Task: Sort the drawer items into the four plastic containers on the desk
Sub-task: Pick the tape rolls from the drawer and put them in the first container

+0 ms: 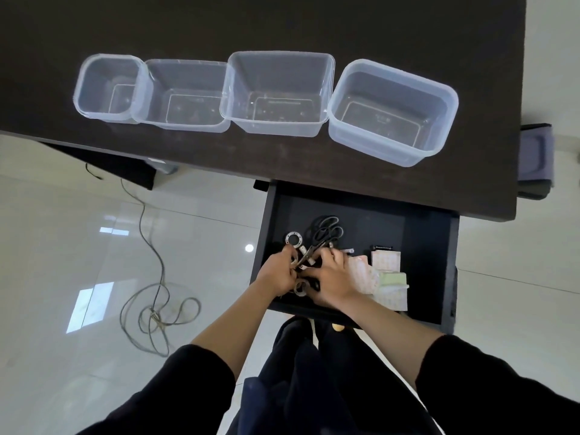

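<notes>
1. Four clear containers [276,92] stand in a row on the worktop [345,171], all holding nothing.
2. Scissors [324,233], tape rolls [294,239] and paper pads [386,260] lie in the open drawer [423,233].
3. Left hand [277,273] and right hand [332,277] curl around small items there; exactly which is unclear. Sorting appears barely begun.

We see four clear containers [270,92] standing rim to rim along the desk [376,26], with bare desktop behind them. In the open drawer [433,246], scissors [326,233], tape rolls [294,238] and paper pads [386,262] crowd the left and middle; the drawer's far right strip lies bare.
</notes>
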`<action>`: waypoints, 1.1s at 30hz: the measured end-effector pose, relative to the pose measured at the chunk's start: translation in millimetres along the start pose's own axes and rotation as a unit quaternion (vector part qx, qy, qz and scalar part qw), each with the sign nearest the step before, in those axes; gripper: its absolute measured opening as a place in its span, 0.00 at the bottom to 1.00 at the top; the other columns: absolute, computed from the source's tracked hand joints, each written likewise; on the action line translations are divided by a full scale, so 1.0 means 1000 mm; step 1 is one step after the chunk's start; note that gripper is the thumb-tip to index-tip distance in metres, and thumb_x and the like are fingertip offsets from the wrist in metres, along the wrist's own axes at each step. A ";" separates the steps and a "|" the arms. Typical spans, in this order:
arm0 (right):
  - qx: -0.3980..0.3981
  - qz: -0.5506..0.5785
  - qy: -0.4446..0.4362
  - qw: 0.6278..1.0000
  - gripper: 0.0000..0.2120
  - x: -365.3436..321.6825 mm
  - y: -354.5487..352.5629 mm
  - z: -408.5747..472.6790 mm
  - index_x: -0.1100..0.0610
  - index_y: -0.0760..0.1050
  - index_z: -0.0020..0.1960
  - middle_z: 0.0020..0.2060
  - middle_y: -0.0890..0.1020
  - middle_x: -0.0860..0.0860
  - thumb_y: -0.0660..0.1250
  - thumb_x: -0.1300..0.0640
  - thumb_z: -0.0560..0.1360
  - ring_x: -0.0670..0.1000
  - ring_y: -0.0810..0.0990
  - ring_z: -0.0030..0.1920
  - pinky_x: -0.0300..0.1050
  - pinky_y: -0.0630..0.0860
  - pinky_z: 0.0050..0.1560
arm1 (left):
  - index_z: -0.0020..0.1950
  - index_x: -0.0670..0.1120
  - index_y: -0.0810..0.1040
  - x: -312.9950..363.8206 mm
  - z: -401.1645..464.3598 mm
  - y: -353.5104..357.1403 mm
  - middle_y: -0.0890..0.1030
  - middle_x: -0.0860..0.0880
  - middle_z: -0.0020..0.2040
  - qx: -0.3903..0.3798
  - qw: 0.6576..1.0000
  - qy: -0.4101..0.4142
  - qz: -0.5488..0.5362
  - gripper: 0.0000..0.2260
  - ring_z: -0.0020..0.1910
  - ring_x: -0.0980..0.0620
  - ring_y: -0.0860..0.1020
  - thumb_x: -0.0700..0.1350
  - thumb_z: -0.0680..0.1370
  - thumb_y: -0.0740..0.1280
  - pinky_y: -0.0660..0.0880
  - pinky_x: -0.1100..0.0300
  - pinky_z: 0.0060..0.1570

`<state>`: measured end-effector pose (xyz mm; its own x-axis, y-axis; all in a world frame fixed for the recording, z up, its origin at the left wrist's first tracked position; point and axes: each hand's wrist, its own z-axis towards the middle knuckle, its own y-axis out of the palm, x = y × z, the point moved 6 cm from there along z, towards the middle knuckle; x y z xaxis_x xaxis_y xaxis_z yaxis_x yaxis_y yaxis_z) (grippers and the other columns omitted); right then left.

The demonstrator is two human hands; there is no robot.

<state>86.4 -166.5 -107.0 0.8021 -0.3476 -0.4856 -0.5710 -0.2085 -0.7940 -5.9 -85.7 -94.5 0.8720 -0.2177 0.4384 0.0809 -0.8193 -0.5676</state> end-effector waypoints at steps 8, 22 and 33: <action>-0.026 -0.043 -0.022 0.998 0.14 -0.002 0.005 0.003 0.38 0.77 0.54 0.65 0.63 0.50 0.67 0.43 0.69 0.55 0.49 0.69 0.64 0.35 0.72 | 0.60 0.44 0.71 -0.003 -0.007 0.000 0.80 0.43 0.49 0.024 0.999 -0.020 -0.008 0.14 0.46 0.44 0.78 0.40 0.75 0.64 0.76 0.52 0.47; -0.060 -0.085 -0.073 0.992 0.17 -0.010 -0.003 0.002 0.45 0.79 0.52 0.47 0.74 0.52 0.72 0.50 0.64 0.57 0.72 0.50 0.50 0.67 0.50 | 0.62 0.46 0.77 -0.009 -0.026 -0.007 0.82 0.47 0.49 0.110 0.991 -0.017 -0.071 0.19 0.44 0.51 0.79 0.34 0.72 0.65 0.73 0.65 0.46; -0.121 -0.063 -0.018 0.991 0.16 -0.009 -0.001 0.007 0.47 0.76 0.57 0.57 0.72 0.51 0.67 0.53 0.70 0.55 0.67 0.61 0.47 0.60 0.61 | 0.51 0.46 0.80 -0.010 -0.044 -0.010 0.76 0.47 0.38 0.125 0.989 -0.008 -0.084 0.14 0.34 0.59 0.75 0.32 0.70 0.66 0.71 0.72 0.37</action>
<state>80.7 -156.5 -104.6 0.8725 -0.2725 -0.4055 -0.4884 -0.4623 -0.7401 -36.3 -98.8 -62.3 0.8441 -0.0796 0.5303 0.3400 -0.6853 -0.6440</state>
